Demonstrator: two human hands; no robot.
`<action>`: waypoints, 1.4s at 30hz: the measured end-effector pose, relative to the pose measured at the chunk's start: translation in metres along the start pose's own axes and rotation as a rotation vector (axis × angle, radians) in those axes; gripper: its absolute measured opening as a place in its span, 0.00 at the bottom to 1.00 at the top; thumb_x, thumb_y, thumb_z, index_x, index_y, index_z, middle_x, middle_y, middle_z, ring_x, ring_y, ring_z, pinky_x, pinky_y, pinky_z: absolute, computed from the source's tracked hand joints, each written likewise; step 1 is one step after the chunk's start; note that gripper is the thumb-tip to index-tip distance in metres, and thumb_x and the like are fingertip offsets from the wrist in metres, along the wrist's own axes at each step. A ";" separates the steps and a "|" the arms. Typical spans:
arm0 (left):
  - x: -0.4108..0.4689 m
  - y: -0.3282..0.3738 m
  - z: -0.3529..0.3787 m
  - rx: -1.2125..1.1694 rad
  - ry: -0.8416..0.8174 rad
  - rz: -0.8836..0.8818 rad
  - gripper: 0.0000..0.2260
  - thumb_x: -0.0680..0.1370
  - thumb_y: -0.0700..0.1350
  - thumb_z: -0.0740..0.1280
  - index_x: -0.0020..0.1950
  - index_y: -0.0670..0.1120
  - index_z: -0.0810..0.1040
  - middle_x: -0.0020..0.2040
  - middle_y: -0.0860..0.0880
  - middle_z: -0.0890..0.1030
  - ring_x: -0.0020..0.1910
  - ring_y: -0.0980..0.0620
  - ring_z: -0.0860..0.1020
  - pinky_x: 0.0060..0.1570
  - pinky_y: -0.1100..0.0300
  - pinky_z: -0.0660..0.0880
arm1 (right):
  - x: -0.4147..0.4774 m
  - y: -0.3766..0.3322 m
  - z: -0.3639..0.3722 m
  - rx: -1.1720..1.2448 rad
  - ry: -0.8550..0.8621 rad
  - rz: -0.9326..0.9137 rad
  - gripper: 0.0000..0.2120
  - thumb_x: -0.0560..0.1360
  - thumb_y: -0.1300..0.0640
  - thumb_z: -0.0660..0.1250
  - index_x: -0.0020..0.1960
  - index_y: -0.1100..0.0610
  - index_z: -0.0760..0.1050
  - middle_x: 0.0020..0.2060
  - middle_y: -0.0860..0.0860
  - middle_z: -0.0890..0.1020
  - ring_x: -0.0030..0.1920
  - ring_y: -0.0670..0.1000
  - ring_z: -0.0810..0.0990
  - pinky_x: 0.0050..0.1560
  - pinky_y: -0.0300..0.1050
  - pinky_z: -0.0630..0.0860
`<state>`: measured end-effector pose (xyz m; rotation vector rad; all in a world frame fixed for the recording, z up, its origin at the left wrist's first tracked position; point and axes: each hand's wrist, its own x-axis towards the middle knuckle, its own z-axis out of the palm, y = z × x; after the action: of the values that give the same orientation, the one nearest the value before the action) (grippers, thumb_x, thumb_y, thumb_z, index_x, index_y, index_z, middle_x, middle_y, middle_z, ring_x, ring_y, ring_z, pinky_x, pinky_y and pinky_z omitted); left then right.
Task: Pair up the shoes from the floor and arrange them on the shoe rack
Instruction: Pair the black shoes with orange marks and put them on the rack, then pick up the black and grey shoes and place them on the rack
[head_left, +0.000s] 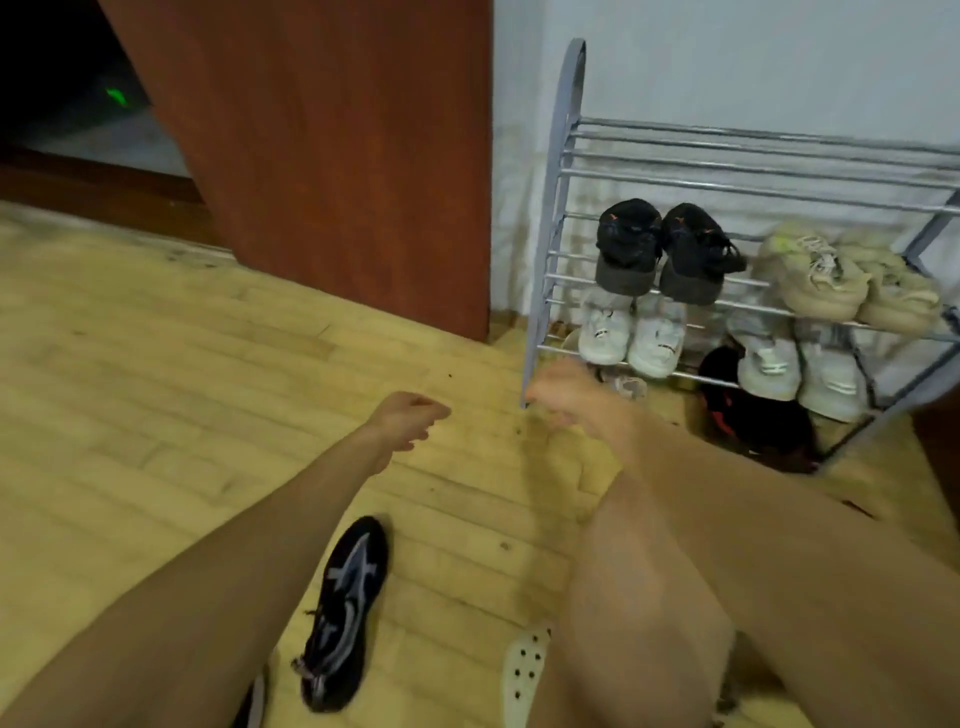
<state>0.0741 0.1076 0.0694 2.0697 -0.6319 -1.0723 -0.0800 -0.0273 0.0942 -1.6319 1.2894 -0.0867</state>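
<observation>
left hand (408, 423) curled, right hand (574, 397) blurred

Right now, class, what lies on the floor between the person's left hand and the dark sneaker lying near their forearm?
In the head view, only bare wooden floor lies between the left hand and the dark sneaker; the left forearm crosses above that stretch.

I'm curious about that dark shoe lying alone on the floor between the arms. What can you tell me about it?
The black sneaker has grey-white curved stripes across its upper and loose laces trailing near its opening. It looks like mesh or synthetic fabric. It lies on the wooden floor, tipped somewhat on its side, toe pointing away from the camera, beside the left forearm. Neither hand touches it, and its mate is not clearly visible.
</observation>
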 end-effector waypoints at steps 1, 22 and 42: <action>-0.009 -0.027 -0.009 0.010 0.009 -0.045 0.15 0.77 0.50 0.67 0.61 0.44 0.77 0.59 0.45 0.78 0.57 0.46 0.77 0.51 0.56 0.72 | -0.008 0.000 0.026 -0.029 -0.051 -0.002 0.13 0.73 0.60 0.71 0.56 0.62 0.76 0.47 0.54 0.76 0.50 0.54 0.77 0.44 0.48 0.80; -0.020 -0.353 0.012 0.367 0.089 -0.658 0.24 0.75 0.52 0.66 0.68 0.42 0.68 0.68 0.38 0.68 0.62 0.38 0.72 0.56 0.48 0.74 | 0.007 0.057 0.180 -0.577 -0.434 -0.194 0.21 0.76 0.57 0.67 0.65 0.67 0.73 0.60 0.63 0.79 0.43 0.54 0.74 0.52 0.51 0.77; -0.089 -0.183 0.028 -0.398 0.061 -0.375 0.13 0.71 0.26 0.68 0.51 0.40 0.74 0.42 0.43 0.79 0.48 0.41 0.77 0.49 0.43 0.78 | -0.069 0.057 0.113 -0.578 -0.389 -0.186 0.22 0.77 0.54 0.66 0.68 0.62 0.71 0.65 0.57 0.75 0.65 0.56 0.73 0.61 0.46 0.71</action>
<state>0.0204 0.2733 -0.0399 1.8934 0.0127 -1.2208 -0.0821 0.1024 0.0319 -2.1228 0.9004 0.5114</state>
